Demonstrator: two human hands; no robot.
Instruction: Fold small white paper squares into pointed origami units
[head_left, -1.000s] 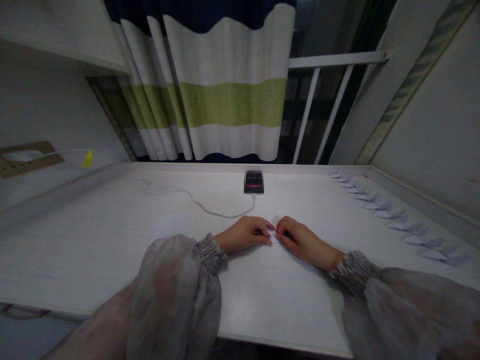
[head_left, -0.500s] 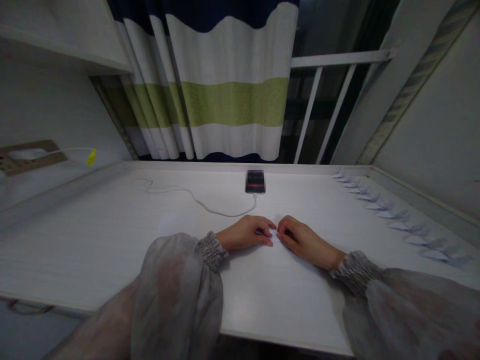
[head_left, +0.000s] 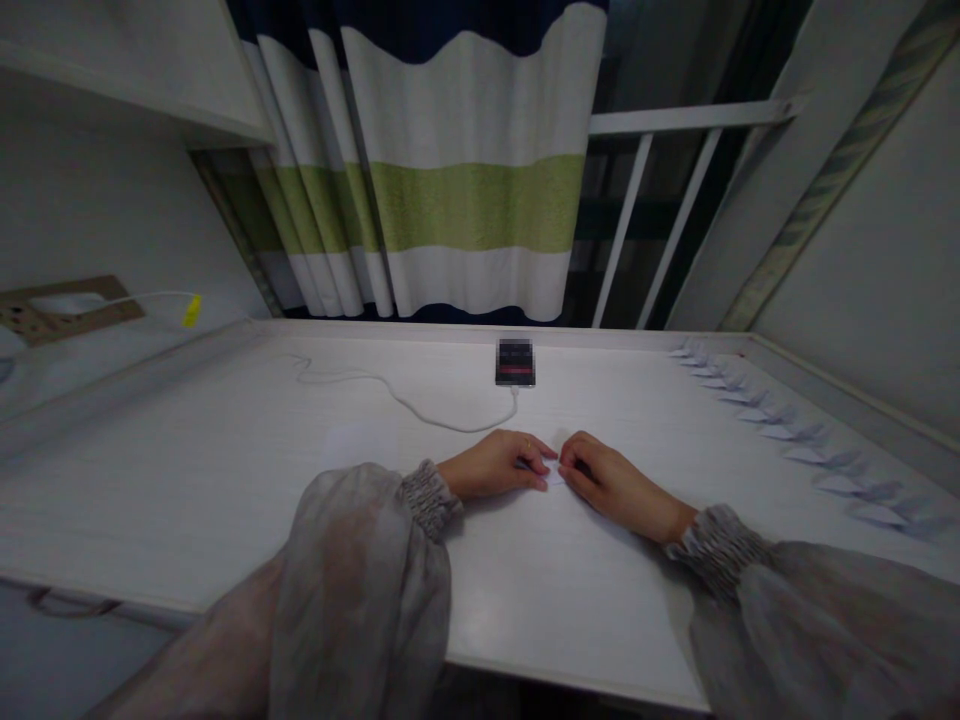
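A small piece of white paper (head_left: 554, 474) lies between my hands over the middle of the desk, mostly covered by fingers. My left hand (head_left: 504, 464) pinches its left side, thumb below and index finger above; a ring shows on one finger. From the right, my right hand (head_left: 611, 480) grips the other side with bent fingers, thumb and index close together. How the paper is folded is too small to make out. Loose grey sleeves with gathered cuffs cover both forearms.
Several folded white paper pieces (head_left: 784, 432) stand in a row along the desk's right side. Beyond my hands a phone (head_left: 515, 362) lies joined to a white cable (head_left: 420, 412). A paper sheet (head_left: 360, 446) rests left of my hands on the white desk (head_left: 225, 480).
The whole view has shifted slightly, with things appearing a little further right. Both hands keep nearly the same hold on the paper.
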